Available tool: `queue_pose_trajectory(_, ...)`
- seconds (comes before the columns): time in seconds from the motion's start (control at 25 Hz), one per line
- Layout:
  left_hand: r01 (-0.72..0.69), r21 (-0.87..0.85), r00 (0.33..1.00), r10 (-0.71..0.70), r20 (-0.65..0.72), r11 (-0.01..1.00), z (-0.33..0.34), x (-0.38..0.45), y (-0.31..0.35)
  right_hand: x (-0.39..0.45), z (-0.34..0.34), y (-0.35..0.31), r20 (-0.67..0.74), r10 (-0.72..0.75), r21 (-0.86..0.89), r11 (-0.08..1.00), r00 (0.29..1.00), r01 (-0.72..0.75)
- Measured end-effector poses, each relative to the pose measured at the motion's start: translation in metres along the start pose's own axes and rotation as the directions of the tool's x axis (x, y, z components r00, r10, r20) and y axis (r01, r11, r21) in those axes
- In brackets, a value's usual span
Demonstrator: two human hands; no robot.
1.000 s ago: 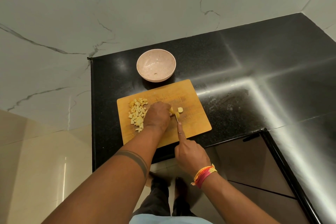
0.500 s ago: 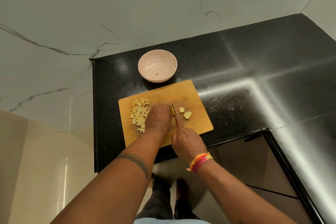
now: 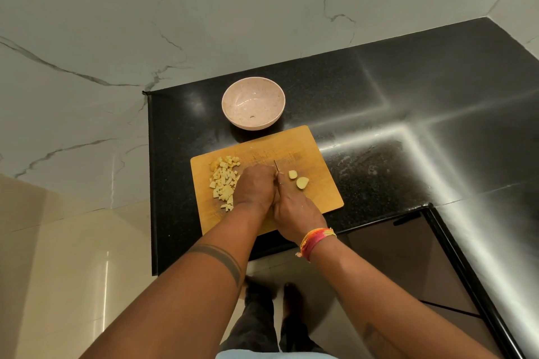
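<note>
A wooden cutting board (image 3: 315, 154) lies on the black counter. Several small pale yellow diced pieces (image 3: 223, 181) are heaped on its left part. Two larger yellow slices (image 3: 298, 179) lie to the right of the blade. My left hand (image 3: 255, 186) is curled over a piece that it hides. My right hand (image 3: 294, 210) grips a knife (image 3: 276, 167); only the thin blade tip shows between the hands. The two hands touch each other.
A pale pink bowl (image 3: 253, 105) stands on the black counter (image 3: 408, 102) just behind the board. Marble wall rises behind. The counter's left edge drops to the floor, and a dark cabinet front (image 3: 408, 265) sits lower right.
My right hand has moved forward onto the board, close against the left hand. A second cut slice now lies to the right of the blade.
</note>
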State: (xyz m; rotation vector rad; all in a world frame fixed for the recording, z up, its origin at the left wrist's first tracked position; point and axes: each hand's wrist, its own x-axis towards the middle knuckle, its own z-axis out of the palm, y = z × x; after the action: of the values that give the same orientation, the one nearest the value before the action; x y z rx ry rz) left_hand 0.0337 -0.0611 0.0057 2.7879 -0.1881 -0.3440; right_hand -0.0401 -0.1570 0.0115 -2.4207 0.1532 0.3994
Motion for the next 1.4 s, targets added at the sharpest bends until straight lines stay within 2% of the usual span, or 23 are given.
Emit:
queue_pose_trajectory(0.16,0.010,-0.008,1.000,-0.010,-0.007,1.000,0.000,-0.001,-0.001,-0.034,0.010,0.010,0.071,0.036,-0.197,0.980,0.997,-0.022)
queue_pose_trajectory(0.28,0.029,-0.032,1.000,-0.029,-0.012,0.999,0.001,0.000,-0.002,-0.051,0.011,0.019,0.122,0.078,-0.235,0.971,0.989,-0.048)
queue_pose_trajectory(0.44,0.016,-0.036,1.000,-0.016,0.002,0.999,0.002,-0.001,-0.003,-0.066,0.006,0.026,0.124,0.115,-0.197,0.976,0.986,-0.089)
queue_pose_trajectory(0.76,0.037,-0.041,0.999,-0.038,-0.018,0.998,0.002,-0.008,-0.002,-0.042,0.001,0.003,-0.001,0.053,-0.095,0.994,0.999,-0.053)
queue_pose_trajectory(0.92,0.074,-0.083,0.997,-0.075,-0.012,0.994,0.001,-0.006,-0.005,-0.028,0.000,-0.004,0.010,0.035,-0.082,0.996,0.999,-0.034)
queue_pose_trajectory(1.4,0.052,-0.115,0.997,-0.058,-0.057,0.992,0.004,-0.007,-0.006,-0.006,0.005,0.000,0.026,-0.010,-0.086,0.996,1.000,0.013)
